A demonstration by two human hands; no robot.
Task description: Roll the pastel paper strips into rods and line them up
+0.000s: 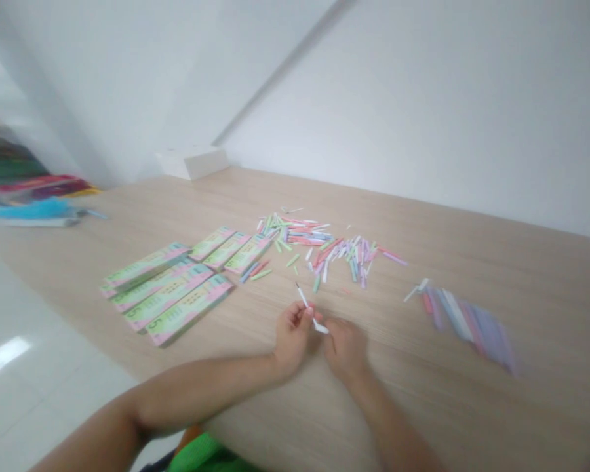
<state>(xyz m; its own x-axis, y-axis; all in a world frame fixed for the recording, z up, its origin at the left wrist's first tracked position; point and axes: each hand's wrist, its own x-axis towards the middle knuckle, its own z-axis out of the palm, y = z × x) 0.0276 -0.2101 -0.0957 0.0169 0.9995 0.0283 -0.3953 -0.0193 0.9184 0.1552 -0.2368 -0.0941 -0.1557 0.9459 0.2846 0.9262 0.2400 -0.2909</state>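
Both my hands rest close together on the wooden table (472, 262), near its front edge. My left hand (291, 335) is closed, pinching a thin white pen (311, 311) that points up and away. My right hand (345, 349) is closed too, its fingers at the pen's lower end. Beyond the hands lies a loose heap of several pastel pens and caps (319, 244). To my right, several pens lie side by side in a neat row (467, 320).
Several flat pastel packets (177, 280) lie in rows at the left. A white box (193, 161) stands at the back by the wall. Colourful blurred goods (32, 196) sit at the far left edge. White floor shows at lower left.
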